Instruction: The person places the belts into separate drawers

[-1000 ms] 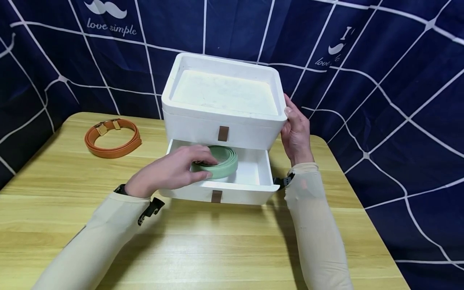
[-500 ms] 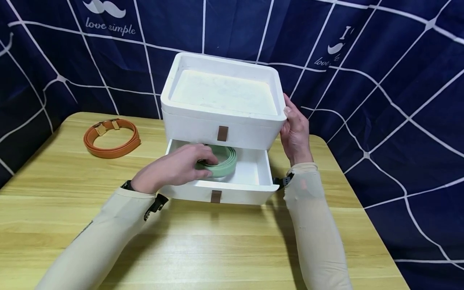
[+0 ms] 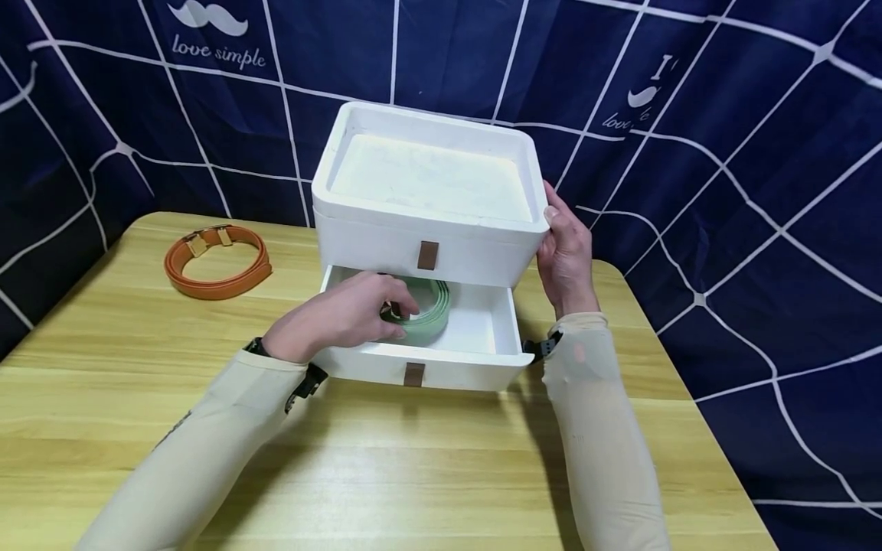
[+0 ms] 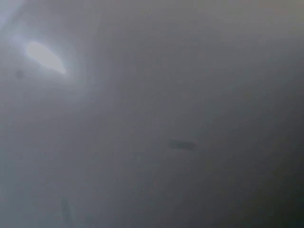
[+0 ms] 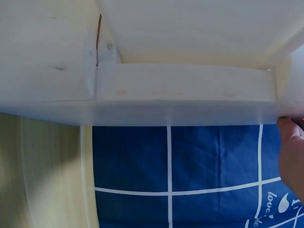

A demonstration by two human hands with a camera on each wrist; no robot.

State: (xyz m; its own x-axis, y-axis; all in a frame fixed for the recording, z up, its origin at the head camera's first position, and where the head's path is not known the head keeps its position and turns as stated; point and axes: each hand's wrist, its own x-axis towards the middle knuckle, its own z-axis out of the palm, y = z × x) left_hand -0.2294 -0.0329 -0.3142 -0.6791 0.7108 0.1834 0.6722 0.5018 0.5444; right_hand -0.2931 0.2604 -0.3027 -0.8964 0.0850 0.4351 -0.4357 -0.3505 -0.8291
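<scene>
A coiled green belt (image 3: 429, 326) is located in the pulled-out lower drawer (image 3: 475, 373) of a white storage unit (image 3: 372, 241), approx. L of drawer ctr. Its near L side is pinched by the L hand (image 3: 344, 312): the thumb is set against the outer face, the curled fingers are inserted in the coil, and the grip is closed on the belt wall. The R side of the unit is touched by the R hand (image 3: 566, 254), thumb at the top rim; degree of finger curl cannot be told (fingertips partly hidden). Brown tabs (image 3: 428, 255) are fitted to the upper and lower fronts. An orange belt (image 3: 215, 289), gold-buckled and coiled, is placed on the wood-grain table (image 3: 427, 474), L of the unit and well apart from it. The navy backdrop (image 3: 448, 46) is printed w/ white grid lines; "love simple" is read upper L, below a moustache motif (image 3: 208, 17). At upper R, "I" and "love" are read, the rest being lost in a fold; "love" is also seen, tilted, in the R wrist view. A dark mark (image 3: 172, 430) on the L sleeve is too small to be read. The L wrist view is blurred grey.
</scene>
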